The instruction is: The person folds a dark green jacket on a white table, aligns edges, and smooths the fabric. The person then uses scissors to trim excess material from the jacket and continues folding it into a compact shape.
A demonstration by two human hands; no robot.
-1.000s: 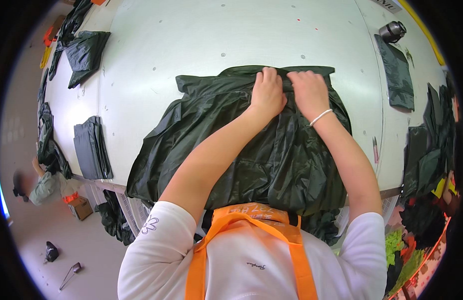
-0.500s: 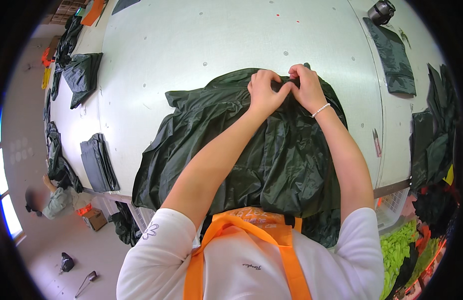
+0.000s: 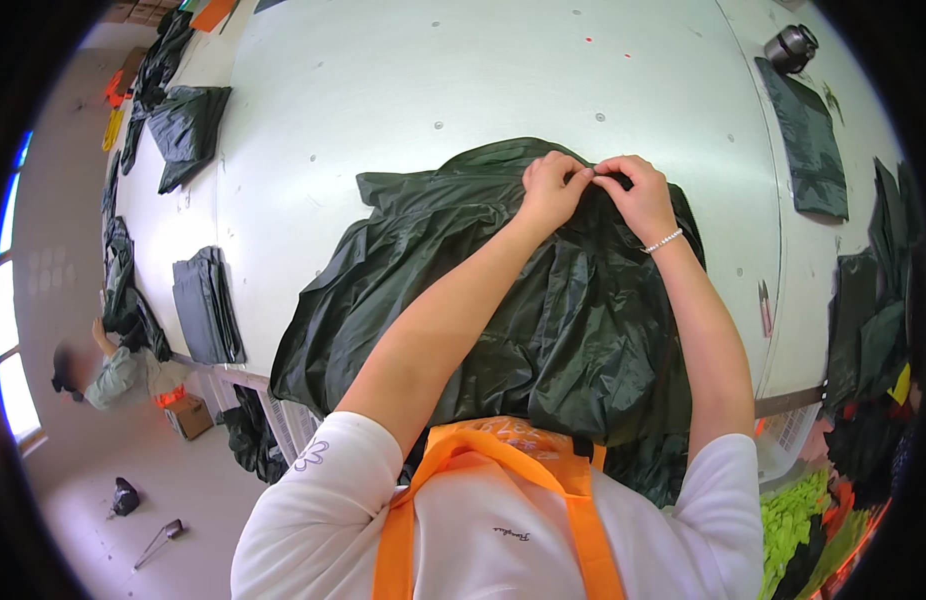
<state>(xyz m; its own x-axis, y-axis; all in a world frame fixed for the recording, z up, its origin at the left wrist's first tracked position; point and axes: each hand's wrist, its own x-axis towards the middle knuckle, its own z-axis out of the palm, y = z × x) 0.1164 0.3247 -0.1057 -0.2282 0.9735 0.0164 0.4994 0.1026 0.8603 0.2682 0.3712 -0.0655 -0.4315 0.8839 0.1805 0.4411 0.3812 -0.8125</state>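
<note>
Dark green crinkled plastic garment [image 3: 543, 320]: spread on white worktable [image 3: 403, 90], draping its near edge. Left hand [image 3: 549, 188] and right hand [image 3: 638, 195] pinch its far edge together. Folded dark green stack [image 3: 208, 305] left; brown cardboard box [image 3: 191, 415] on floor.

dark green glossy garment [image 3: 543, 330] seen on pale grey-white table [image 3: 383, 90]. orange apron straps [image 3: 543, 500] worn over white t-shirt [image 3: 483, 540]. folded pieces [image 3: 208, 305] dk green; silver-white bracelet [image 3: 663, 241] noted.
</note>
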